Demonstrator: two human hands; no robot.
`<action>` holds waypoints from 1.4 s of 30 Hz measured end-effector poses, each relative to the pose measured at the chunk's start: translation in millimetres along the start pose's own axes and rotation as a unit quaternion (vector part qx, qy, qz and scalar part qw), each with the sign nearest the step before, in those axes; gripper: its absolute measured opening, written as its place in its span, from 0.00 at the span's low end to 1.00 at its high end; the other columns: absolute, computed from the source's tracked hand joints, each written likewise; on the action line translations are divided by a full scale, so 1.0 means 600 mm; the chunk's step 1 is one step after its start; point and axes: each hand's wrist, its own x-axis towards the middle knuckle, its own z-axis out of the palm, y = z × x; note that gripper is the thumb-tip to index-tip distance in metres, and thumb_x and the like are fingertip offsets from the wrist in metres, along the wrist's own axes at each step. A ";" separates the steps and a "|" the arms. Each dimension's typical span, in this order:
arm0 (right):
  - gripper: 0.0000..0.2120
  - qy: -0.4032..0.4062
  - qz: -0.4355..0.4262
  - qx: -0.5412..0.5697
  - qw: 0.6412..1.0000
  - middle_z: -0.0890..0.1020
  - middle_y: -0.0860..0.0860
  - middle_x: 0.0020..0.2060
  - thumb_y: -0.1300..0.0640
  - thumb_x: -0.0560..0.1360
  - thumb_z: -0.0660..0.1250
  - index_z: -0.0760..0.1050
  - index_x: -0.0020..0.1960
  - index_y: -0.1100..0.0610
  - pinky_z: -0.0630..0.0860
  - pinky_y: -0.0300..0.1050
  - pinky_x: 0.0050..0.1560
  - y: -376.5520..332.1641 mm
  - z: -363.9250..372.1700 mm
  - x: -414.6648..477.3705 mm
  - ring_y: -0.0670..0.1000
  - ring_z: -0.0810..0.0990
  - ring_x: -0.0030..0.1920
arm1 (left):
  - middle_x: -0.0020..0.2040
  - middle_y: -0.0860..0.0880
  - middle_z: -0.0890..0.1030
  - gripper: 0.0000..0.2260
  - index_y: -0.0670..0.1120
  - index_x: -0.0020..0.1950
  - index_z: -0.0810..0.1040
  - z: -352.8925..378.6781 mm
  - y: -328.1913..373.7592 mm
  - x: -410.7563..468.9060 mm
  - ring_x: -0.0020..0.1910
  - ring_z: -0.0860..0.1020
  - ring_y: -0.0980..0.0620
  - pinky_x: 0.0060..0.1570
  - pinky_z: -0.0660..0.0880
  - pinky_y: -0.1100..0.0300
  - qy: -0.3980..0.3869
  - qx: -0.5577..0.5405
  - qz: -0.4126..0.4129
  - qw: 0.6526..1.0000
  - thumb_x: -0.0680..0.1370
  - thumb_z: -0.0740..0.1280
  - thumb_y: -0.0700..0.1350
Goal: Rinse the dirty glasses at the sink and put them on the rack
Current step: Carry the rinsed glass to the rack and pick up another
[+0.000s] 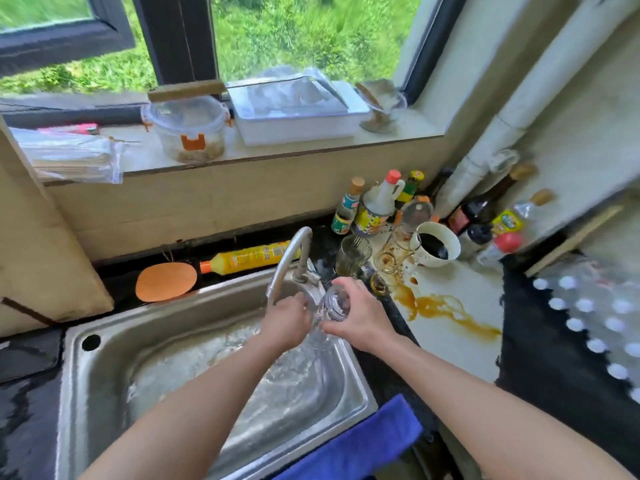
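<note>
Gripping a clear glass (334,304) in our right hand (360,320) over the back right corner of the sink (104,393), we are curling our left hand (285,322) against it as water (322,337) is spilling down; a white cup (438,244) near the back edge of the worktop (453,358) is holding dark liquid.

left hand (285,323), right hand (360,318) bare; both forearms (194,410) bare to frame edge.

Left hand (285,322), right hand (360,317) curled together.
</note>
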 end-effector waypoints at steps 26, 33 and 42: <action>0.37 0.323 0.222 -0.032 0.920 0.68 0.47 0.68 0.45 0.66 0.75 0.64 0.72 0.45 0.72 0.48 0.58 0.555 -0.492 -0.491 0.54 0.76 0.61 | 0.63 0.44 0.73 0.18 0.46 0.65 0.68 0.256 0.789 -0.057 0.63 0.71 0.42 0.58 0.67 0.49 0.053 0.344 0.400 0.848 0.80 0.56 0.54; 0.38 0.355 0.338 -0.008 0.871 0.67 0.48 0.66 0.45 0.67 0.74 0.63 0.73 0.47 0.75 0.51 0.57 0.669 -0.500 -0.651 0.57 0.79 0.58 | 0.65 0.45 0.72 0.19 0.46 0.67 0.68 0.407 0.930 -0.100 0.64 0.71 0.42 0.59 0.67 0.47 -0.014 0.366 0.492 0.790 0.81 0.55 0.55; 0.38 0.410 0.475 0.024 0.778 0.67 0.45 0.66 0.45 0.68 0.74 0.63 0.74 0.46 0.75 0.49 0.58 0.775 -0.485 -0.851 0.54 0.78 0.60 | 0.64 0.44 0.72 0.19 0.46 0.66 0.67 0.598 1.089 -0.196 0.63 0.71 0.41 0.59 0.67 0.46 -0.092 0.362 0.611 0.698 0.81 0.54 0.56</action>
